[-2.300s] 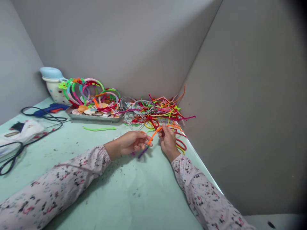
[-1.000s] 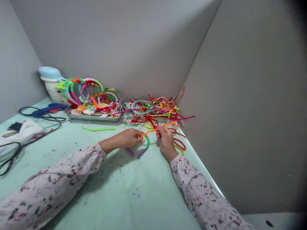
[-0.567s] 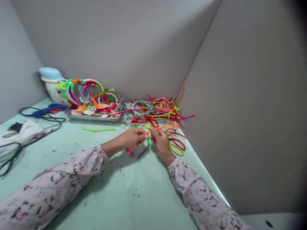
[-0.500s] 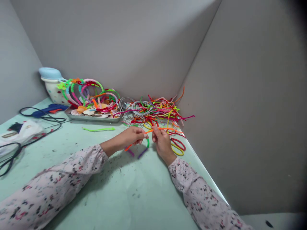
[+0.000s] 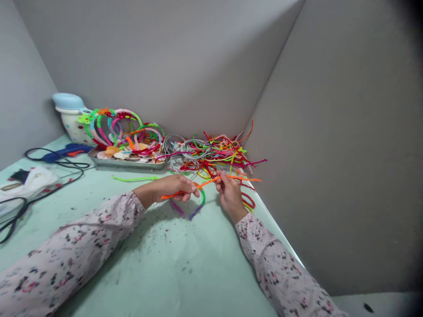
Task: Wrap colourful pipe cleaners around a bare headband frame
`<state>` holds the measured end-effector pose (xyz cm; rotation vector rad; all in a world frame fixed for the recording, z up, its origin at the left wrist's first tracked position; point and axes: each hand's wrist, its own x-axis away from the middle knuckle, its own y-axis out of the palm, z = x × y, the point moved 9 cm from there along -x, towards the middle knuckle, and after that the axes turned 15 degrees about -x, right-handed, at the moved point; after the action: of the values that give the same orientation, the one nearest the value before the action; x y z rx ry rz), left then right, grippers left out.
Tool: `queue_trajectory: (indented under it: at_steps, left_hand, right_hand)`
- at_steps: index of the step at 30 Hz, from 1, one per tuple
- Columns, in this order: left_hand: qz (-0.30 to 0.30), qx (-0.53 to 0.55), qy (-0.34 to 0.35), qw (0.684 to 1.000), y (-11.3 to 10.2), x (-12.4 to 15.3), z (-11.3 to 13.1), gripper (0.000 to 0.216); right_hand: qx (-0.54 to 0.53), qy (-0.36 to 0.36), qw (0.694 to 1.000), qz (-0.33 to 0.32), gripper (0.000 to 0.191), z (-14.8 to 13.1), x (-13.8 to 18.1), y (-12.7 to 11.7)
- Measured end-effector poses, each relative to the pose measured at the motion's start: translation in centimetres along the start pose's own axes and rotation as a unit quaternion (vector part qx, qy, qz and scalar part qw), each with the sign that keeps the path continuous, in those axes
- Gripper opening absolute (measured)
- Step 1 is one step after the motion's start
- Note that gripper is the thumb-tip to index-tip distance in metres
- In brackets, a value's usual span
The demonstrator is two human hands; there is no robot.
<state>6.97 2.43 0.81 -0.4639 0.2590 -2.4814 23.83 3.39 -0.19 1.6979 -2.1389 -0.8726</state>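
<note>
My left hand [image 5: 173, 186] is closed on a curved headband [image 5: 197, 207] wrapped in green and purple fuzz, and on one stretch of an orange pipe cleaner [image 5: 208, 181]. My right hand [image 5: 230, 193] pinches the same orange pipe cleaner farther right. The cleaner runs taut between both hands, its ends sticking out left and right. Just behind lies a tangled pile of coloured pipe cleaners [image 5: 220, 154] in the table's corner.
A metal tray [image 5: 127, 163] holds finished wrapped headbands [image 5: 115, 125] and shells. Bare grey headbands [image 5: 185, 147] lie beside it. A loose green pipe cleaner [image 5: 135, 178], a blue glue gun [image 5: 62, 152], black cords, scissors [image 5: 13, 218] and a white-blue jar [image 5: 71, 114] sit left. Grey walls enclose the green table [image 5: 178, 264].
The orange pipe cleaner has been drawn through my left hand, so its tail now sticks out left. My right hand shifted slightly right, pulling the cleaner taut.
</note>
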Motion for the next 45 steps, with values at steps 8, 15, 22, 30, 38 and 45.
queue_trajectory:
  at_steps: [8, 15, 22, 30, 38, 45]
  left_hand:
    - [-0.014, 0.036, 0.045, 0.998, 1.1, 0.0, 1.2, 0.034]
    - [0.050, 0.079, 0.027, 0.995, 0.6, -0.7, 0.3, 0.022]
    - [0.050, 0.074, 0.011, 0.996, 0.7, -0.6, 0.0, 0.018]
    - [0.084, 0.008, 0.013, 0.996, 0.5, -0.5, 0.7, 0.018]
    - [0.126, 0.035, 0.021, 0.991, -0.3, -0.9, 0.2, 0.018]
    - [0.119, 0.037, 0.015, 0.992, -0.2, -0.9, 0.0, 0.013]
  right_hand:
    - [0.010, 0.080, 0.993, -0.085, 0.032, 2.0, 1.5, 2.3]
    - [0.030, 0.088, 0.985, -0.146, 0.027, 2.5, 2.4, 3.4]
    - [0.116, 0.049, 0.982, -0.138, 0.023, 1.7, 2.2, 3.1]
    - [0.187, 0.019, 0.975, -0.121, 0.027, 0.9, 2.4, 3.5]
    - [0.178, 0.023, 0.976, -0.126, 0.022, 1.0, 2.5, 3.8]
    - [0.204, 0.016, 0.967, -0.154, 0.023, 0.7, 2.9, 4.6]
